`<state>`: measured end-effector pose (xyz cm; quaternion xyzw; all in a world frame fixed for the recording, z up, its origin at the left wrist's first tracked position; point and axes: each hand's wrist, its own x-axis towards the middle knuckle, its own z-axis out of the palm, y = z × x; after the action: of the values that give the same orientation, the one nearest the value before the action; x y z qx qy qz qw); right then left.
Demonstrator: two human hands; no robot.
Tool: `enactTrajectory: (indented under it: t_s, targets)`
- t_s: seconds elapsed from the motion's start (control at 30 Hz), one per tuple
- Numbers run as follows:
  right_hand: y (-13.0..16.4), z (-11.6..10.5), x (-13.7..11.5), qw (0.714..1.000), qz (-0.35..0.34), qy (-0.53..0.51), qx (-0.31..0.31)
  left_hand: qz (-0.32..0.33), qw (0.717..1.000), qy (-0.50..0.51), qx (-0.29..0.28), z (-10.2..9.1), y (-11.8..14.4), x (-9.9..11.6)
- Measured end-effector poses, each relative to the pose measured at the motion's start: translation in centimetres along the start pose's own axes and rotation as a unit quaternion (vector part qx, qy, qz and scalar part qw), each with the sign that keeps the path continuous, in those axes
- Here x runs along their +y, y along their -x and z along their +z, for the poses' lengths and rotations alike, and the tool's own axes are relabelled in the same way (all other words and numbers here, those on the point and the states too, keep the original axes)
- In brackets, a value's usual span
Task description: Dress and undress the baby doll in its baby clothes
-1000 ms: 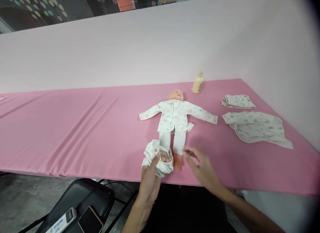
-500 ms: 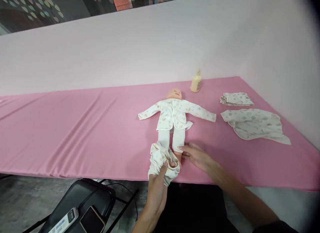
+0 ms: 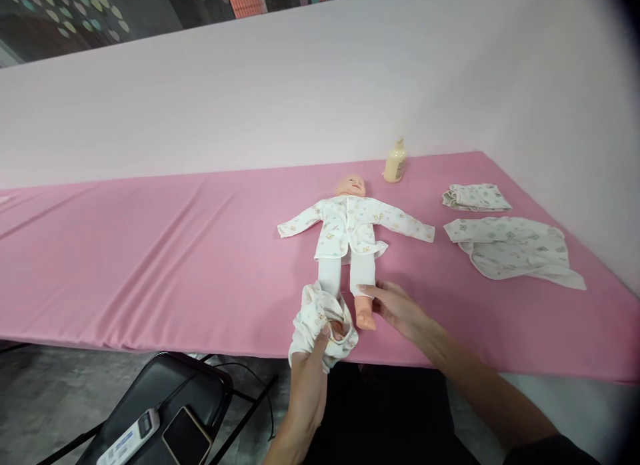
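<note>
By the near edge of the table (image 3: 165, 272), the left hand (image 3: 310, 385) pinches a garment (image 3: 311, 322) bunched round the doll's (image 3: 347, 232) foot (image 3: 338, 329); the right hand (image 3: 399, 308) clasps the other leg (image 3: 363, 275). Seemingly mid-dressing, the bare foot (image 3: 365, 318) likely needs threading in.

Soft, even light washes the whole table (image 3: 250, 305), bright enough to my eye, though I can't place its source. Faint shadow pools beside the right hand (image 3: 400, 308) and in creases toward the left end; below the front edge, the floor (image 3: 35, 385) turns dim. Beyond the near right corner, the view blackens (lens fringe, perhaps). Print on the bottle (image 3: 395, 166) is too small to read.
</note>
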<state>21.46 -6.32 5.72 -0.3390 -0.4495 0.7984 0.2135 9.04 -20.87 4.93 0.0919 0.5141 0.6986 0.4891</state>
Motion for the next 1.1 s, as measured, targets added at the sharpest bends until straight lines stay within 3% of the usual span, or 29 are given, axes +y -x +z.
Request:
enactTrajectory:
  t_s: [0.2, 0.4, 0.63, 0.9, 1.1]
  targets:
    - [-1.2, 0.3, 1.1, 0.995, -0.011, -0.055, 0.083, -0.071, 0.994, 0.066, -0.049, 1.7, 0.6, -0.9]
    - [-1.6, 0.0, 2.0, 0.991, -0.029, -0.024, 0.128, -0.11, 0.986, 0.112, -0.065, 2.4, 0.9, -0.7]
    - [-1.4, 1.2, 2.1, 0.983, -0.082, 0.023, 0.163, -0.102, 0.98, 0.162, -0.062, 3.4, 0.7, 0.5]
    - [-1.6, 1.5, 3.1, 0.966, -0.141, 0.032, 0.215, -0.092, 0.976, 0.17, -0.102, 5.4, -0.6, -0.9]
    - [-1.5, 0.7, 3.8, 0.947, -0.167, 0.15, 0.231, -0.074, 0.983, 0.162, -0.045, 7.0, -0.8, -1.2]
